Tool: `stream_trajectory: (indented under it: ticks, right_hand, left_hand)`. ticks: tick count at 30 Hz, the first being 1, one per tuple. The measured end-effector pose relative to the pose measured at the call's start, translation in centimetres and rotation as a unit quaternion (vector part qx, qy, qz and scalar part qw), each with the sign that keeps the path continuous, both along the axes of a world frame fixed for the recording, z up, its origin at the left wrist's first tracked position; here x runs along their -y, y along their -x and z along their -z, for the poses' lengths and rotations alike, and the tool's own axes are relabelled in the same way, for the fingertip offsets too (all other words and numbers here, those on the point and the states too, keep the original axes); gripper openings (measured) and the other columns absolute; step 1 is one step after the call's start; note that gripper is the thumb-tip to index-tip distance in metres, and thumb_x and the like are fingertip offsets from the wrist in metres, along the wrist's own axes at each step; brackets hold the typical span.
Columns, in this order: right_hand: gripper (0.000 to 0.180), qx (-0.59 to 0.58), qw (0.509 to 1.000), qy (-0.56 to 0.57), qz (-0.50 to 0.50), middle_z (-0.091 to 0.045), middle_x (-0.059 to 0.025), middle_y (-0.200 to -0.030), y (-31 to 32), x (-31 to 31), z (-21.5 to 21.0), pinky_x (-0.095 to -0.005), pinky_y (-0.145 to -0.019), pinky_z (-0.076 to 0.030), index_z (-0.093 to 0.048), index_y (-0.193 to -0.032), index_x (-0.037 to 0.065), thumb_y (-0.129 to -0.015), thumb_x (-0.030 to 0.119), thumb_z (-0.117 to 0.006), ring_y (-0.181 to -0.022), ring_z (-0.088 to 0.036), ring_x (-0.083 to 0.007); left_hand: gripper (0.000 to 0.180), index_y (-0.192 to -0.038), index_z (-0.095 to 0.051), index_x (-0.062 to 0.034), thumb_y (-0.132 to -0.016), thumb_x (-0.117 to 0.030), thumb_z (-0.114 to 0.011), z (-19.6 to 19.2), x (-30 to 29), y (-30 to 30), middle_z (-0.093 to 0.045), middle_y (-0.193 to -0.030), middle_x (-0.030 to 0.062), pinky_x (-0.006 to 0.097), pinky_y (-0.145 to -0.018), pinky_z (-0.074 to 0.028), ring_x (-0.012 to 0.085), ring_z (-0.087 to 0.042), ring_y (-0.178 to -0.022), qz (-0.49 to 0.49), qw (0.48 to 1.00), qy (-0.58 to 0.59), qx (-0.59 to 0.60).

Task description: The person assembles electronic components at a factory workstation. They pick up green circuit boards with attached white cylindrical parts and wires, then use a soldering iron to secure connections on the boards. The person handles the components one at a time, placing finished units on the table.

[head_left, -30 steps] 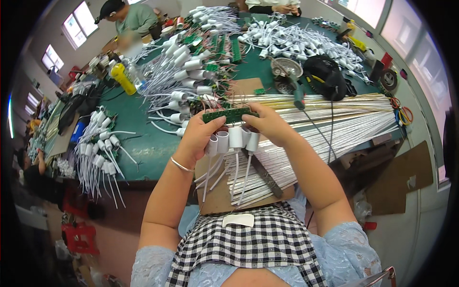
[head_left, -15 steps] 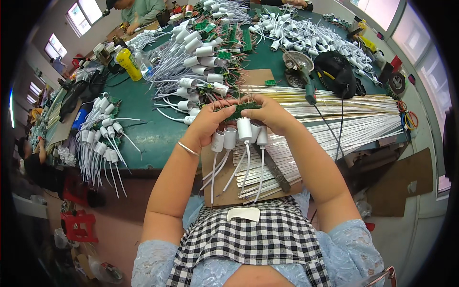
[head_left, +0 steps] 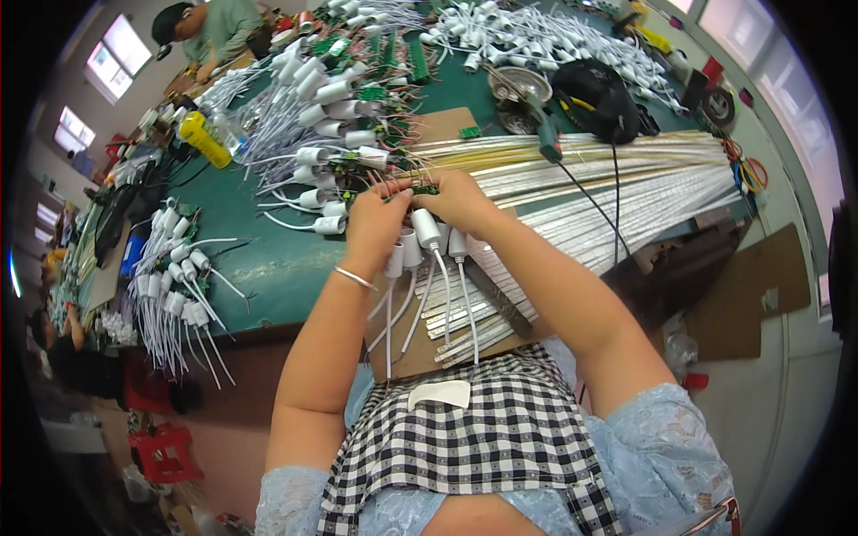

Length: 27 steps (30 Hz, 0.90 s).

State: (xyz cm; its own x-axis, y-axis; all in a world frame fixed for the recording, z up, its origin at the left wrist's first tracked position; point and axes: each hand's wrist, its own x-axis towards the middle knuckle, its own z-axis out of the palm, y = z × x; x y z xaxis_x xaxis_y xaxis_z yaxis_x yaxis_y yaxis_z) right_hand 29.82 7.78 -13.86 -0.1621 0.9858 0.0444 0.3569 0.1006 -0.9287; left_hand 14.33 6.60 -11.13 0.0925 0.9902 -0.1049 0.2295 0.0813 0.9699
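Observation:
Close together over the near edge of the bench, my left hand (head_left: 379,225) and my right hand (head_left: 454,202) are both closed on a green circuit board (head_left: 427,190). The fingers cover much of the board. Several white cylinders (head_left: 427,229) hang below it, with white cables (head_left: 391,332) trailing down toward my lap. Under them lies a brown board (head_left: 382,355) with silvery strips (head_left: 500,299) and a dark flat bar (head_left: 502,301) across it. Just beyond my left hand is a large heap of similar white cylinders (head_left: 311,155) with cables and green boards.
A green-handled tool (head_left: 548,141) rests by a metal dish (head_left: 520,85), its cord running over the strips. A black bag-like object (head_left: 594,100) sits beside it. More cabled cylinders (head_left: 174,272) lie at the left edge, near a yellow bottle (head_left: 204,138). Another person (head_left: 210,36) sits across the bench.
The view has shifted, so the bench sits further left and up in the picture. My hands have drawn closer together on the board, with the right hand now covering more of it.

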Motion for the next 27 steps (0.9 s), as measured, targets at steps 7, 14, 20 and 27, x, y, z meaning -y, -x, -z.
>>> stream_trajectory:
  ticks: [7,14,20,27]
  right_hand:
    - [0.043,-0.123,0.947,0.212,-0.210,-0.060,-0.0049,-0.092,-1.5,1.5,-5.5,-0.0270,-0.060,-0.053,-0.052,-0.121,0.009,-0.082,0.016,-0.066,-0.079,-0.061,-0.0118]
    - [0.015,-0.052,0.978,0.162,-0.125,-0.064,-0.0055,-0.076,0.6,0.9,-3.9,-0.0306,-0.052,-0.053,-0.066,-0.095,0.009,-0.087,0.021,-0.063,-0.065,-0.063,-0.0149]
    - [0.020,0.182,0.981,0.048,-0.051,-0.067,-0.0118,-0.082,2.3,-0.1,-2.4,-0.0366,-0.064,-0.055,-0.067,-0.096,0.006,-0.083,0.021,-0.065,-0.071,-0.065,-0.0221]
    - [0.021,-0.001,0.976,0.154,-0.153,-0.063,-0.0078,-0.080,0.6,0.6,-4.6,-0.0301,-0.055,-0.057,-0.060,-0.098,0.001,-0.089,0.019,-0.058,-0.067,-0.064,-0.0151]
  left_hand:
    - [0.040,-0.129,-0.053,-0.0080,-0.094,-0.028,-0.055,-1.8,0.1,3.1,-0.054,-0.127,0.0027,0.025,-0.079,-0.046,0.0083,-0.049,-0.108,0.188,0.966,0.038,0.173]
    - [0.038,-0.127,-0.056,-0.0084,-0.097,-0.031,-0.050,0.8,-0.4,2.2,-0.060,-0.106,0.0023,0.025,-0.085,-0.042,0.0109,-0.052,-0.102,0.105,0.985,0.051,0.126]
    - [0.034,-0.115,-0.059,-0.0031,-0.098,-0.030,-0.048,3.2,-0.8,1.6,-0.064,-0.096,0.0041,0.026,-0.070,-0.048,0.0114,-0.060,-0.081,0.043,0.993,0.043,0.105]
    - [0.029,-0.116,-0.056,-0.0041,-0.098,-0.025,-0.047,1.0,0.4,1.0,-0.064,-0.100,0.0072,0.031,-0.076,-0.052,0.0161,-0.062,-0.084,0.050,0.958,0.097,0.267]
